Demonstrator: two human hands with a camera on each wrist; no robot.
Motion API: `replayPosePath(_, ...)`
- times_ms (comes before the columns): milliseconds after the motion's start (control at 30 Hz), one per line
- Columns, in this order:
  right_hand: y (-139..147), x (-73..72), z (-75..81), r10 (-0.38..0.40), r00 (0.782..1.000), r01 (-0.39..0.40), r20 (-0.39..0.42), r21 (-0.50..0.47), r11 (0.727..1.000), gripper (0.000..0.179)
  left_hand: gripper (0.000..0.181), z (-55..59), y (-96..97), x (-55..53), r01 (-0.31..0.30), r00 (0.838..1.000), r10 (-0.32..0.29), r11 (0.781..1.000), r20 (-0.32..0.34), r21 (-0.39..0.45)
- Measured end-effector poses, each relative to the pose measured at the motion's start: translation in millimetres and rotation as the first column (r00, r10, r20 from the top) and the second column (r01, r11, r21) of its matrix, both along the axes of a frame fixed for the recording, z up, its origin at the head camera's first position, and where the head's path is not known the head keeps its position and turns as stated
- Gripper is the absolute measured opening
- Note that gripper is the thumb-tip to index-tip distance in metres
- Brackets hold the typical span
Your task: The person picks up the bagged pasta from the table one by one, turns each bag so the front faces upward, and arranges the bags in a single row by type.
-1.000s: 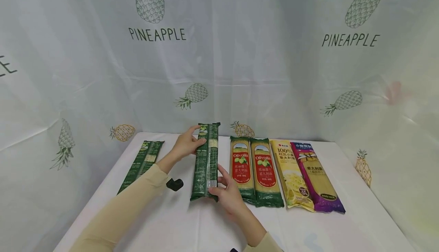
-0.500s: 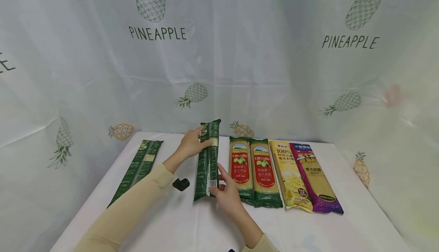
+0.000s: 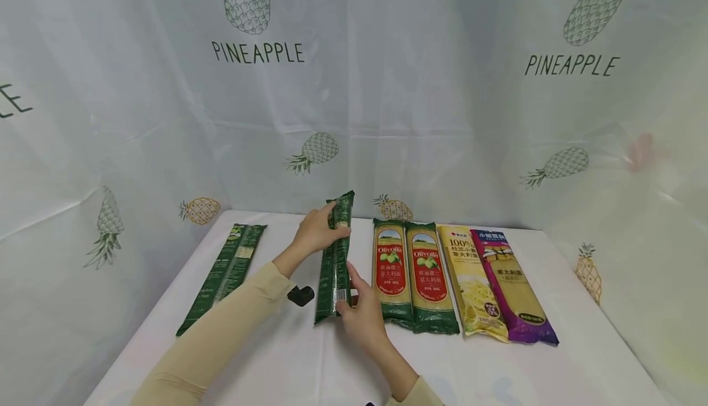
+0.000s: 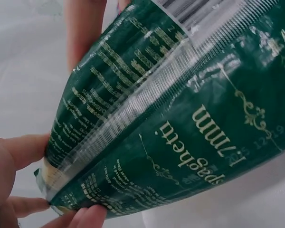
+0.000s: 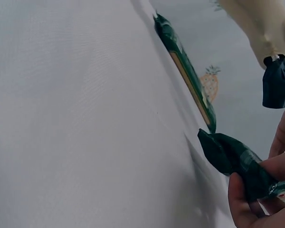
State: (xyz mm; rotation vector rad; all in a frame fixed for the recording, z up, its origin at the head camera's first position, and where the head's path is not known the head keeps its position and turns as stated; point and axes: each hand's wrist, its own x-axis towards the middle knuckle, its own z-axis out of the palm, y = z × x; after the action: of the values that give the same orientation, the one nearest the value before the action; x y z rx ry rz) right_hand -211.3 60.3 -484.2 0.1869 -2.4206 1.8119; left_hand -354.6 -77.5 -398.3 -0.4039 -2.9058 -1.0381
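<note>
Both hands hold a green packet of spaghetti (image 3: 334,265), its back seam and barcode towards the head camera. My left hand (image 3: 318,232) grips its far end, the thumb across the back face. At the near end my right hand (image 3: 365,314) pinches the right edge beside the barcode. The packet is turned partly on its side, with a bit of its red front label showing by the right fingers. "Spaghetti 1.7mm" is printed on the packet (image 4: 180,118) in the left wrist view. In the right wrist view its crimped end (image 5: 216,149) stands over the white cloth.
Another green packet (image 3: 224,280) lies back up at the left. To the right are two red-labelled green packets (image 3: 391,265), a yellow packet (image 3: 472,283) and a purple packet (image 3: 514,283), side by side. A pineapple-print curtain (image 3: 409,105) hangs behind the table.
The held packet has rolled from nearly flat-on to partly edge-on, so it looks narrower. My left hand has shifted right with its far end, and more of the left packet shows.
</note>
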Motion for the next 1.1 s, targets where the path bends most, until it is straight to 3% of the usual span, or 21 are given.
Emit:
replayPosePath(133, 0.6, 1.9, 1.6, 0.013, 0.999, -0.012, 0.031, -0.013, 1.0, 0.079, 0.078, -2.1, -1.2, -2.8, 0.007, 1.0, -0.007, 1.0, -0.023, 0.0)
replayPosePath(333, 1.2, 2.7, 3.5, 0.041, 0.993, -0.029, 0.108, -0.115, 0.993, 0.078, 0.069, -4.0, -4.7, -6.2, 0.035, 0.999, -0.033, 0.999, -0.042, 0.031)
replayPosePath(633, 7.9, -1.3, 5.0, 0.065, 0.985, -0.045, 0.157, -0.131, 0.99, 0.072, 0.065, -2.4, -8.8, -8.8, 0.044, 0.998, -0.04, 0.992, -0.038, 0.118)
replayPosePath(733, 11.5, -4.7, 4.0, 0.133, 0.964, -0.069, 0.229, -0.267, 0.961, 0.074, 0.066, -0.7, -9.7, -8.5, 0.04, 0.999, -0.036, 0.986, -0.026, 0.165)
replayPosePath(867, 15.5, -7.8, -0.5, 0.265, 0.914, -0.103, 0.306, -0.457, 0.883, 0.08, 0.066, 1.8, -8.5, -5.4, 0.039, 0.999, -0.043, 0.972, 0.011, 0.23)
replayPosePath(933, 16.5, -8.7, -2.4, 0.304, 0.899, -0.117, 0.316, -0.496, 0.86, 0.08, 0.066, 2.7, -7.0, -3.7, 0.038, 0.998, -0.047, 0.967, 0.029, 0.25)
replayPosePath(1000, 16.4, -9.3, -3.4, 0.318, 0.895, -0.124, 0.312, -0.512, 0.85, 0.08, 0.065, 2.9, -5.7, -2.2, 0.035, 0.998, -0.047, 0.966, 0.043, 0.254)
replayPosePath(1100, 15.6, -10.5, -4.1, 0.284, 0.913, -0.105, 0.294, -0.504, 0.857, 0.081, 0.064, 2.6, -4.3, -1.6, 0.027, 0.998, -0.04, 0.972, 0.051, 0.232)
